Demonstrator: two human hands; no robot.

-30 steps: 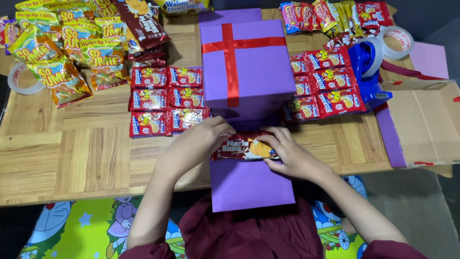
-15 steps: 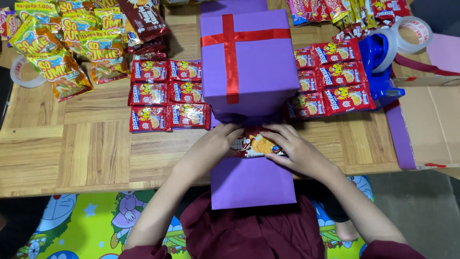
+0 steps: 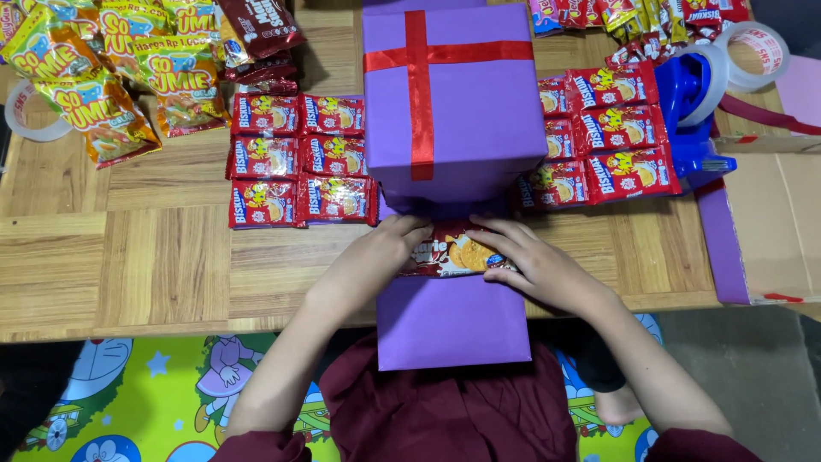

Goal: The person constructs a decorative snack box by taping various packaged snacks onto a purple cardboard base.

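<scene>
My left hand (image 3: 376, 257) and my right hand (image 3: 534, 265) both grip a dark red biscuit packet (image 3: 449, 252) from either side. The packet lies across a flat purple panel (image 3: 453, 321) that sticks out over the table's near edge toward my lap. Just beyond the packet stands a purple box with a red ribbon cross (image 3: 449, 98), lifted above the panel's far end.
Red snack packets lie in rows left (image 3: 299, 162) and right (image 3: 607, 137) of the box. Yellow noodle packets (image 3: 103, 68) fill the far left. A blue tape dispenser (image 3: 697, 111), tape rolls (image 3: 757, 51) and an open cardboard box (image 3: 770, 222) stand at right on the wooden table (image 3: 128, 265).
Both hands have slid the biscuit packet slightly away from me, toward the purple box. The view has shifted a little downward.
</scene>
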